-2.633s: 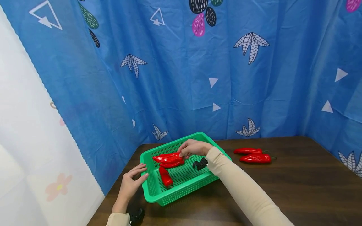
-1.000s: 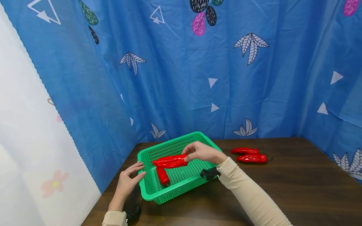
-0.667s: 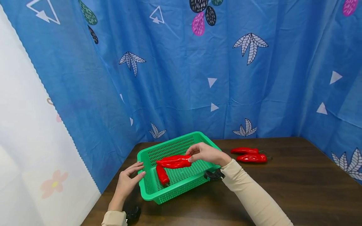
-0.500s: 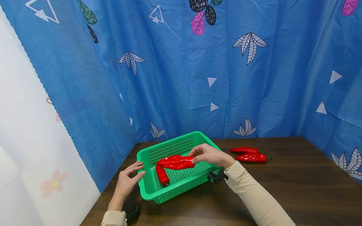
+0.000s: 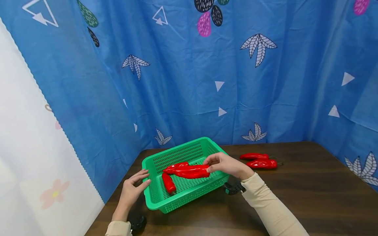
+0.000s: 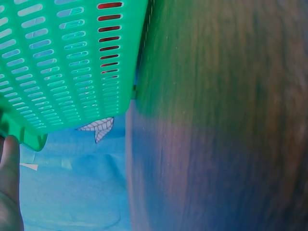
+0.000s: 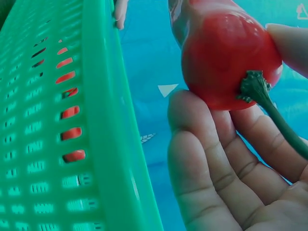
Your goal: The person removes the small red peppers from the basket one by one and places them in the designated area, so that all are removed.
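A red pepper (image 5: 193, 173) hangs over the green plastic basket (image 5: 189, 194), pinched near its stem end by my right hand (image 5: 226, 165). In the right wrist view, thumb and fingers hold the pepper (image 7: 231, 57) close to its green stem (image 7: 274, 110), level with the basket's rim (image 7: 113, 125). My left hand (image 5: 132, 191) rests with relaxed fingers at the basket's left rim. The left wrist view shows a fingertip (image 6: 9, 154) at the rim. Inside the basket lie another red pepper (image 5: 178, 165), partly hidden by the held one, and a shorter-looking pepper (image 5: 168, 183) near the left end.
Two more red peppers (image 5: 261, 164) lie on the dark wooden table (image 5: 307, 183), right of the basket. A blue patterned curtain (image 5: 189, 82) hangs behind the table, and a white cloth (image 5: 44, 147) borders its left side.
My right hand has lifted the pepper off the one in the basket and drawn it right, toward the basket's right side. The left hand stays at the left rim.
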`<state>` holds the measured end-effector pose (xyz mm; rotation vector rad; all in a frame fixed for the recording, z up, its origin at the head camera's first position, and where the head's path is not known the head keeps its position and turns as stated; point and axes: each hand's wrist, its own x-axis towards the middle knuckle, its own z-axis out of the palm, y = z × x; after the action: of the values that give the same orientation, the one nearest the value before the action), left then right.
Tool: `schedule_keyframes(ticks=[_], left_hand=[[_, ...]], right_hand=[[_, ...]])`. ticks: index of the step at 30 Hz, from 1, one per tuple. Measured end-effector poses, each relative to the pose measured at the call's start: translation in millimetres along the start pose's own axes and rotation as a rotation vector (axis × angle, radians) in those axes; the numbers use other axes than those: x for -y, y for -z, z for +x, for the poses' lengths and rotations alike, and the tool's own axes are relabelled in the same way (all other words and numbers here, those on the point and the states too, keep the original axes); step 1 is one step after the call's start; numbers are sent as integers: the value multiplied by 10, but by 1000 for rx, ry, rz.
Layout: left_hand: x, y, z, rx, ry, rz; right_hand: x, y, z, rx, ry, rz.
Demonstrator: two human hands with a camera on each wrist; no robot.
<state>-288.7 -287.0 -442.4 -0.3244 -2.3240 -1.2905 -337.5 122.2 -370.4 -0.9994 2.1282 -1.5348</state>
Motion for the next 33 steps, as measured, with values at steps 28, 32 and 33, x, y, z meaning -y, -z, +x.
schedule_keyframes(ticks=[28,32,33], left_hand=[[-9,16,-2,13,5,-13],[-12,17,6,10,9,-9],[-11,17,6,10,11,-7]], right_hand=[[-47,460,-374,7,61,73],[-94,536,-441,31,94,102],[-104,553,-459,32,97,104]])
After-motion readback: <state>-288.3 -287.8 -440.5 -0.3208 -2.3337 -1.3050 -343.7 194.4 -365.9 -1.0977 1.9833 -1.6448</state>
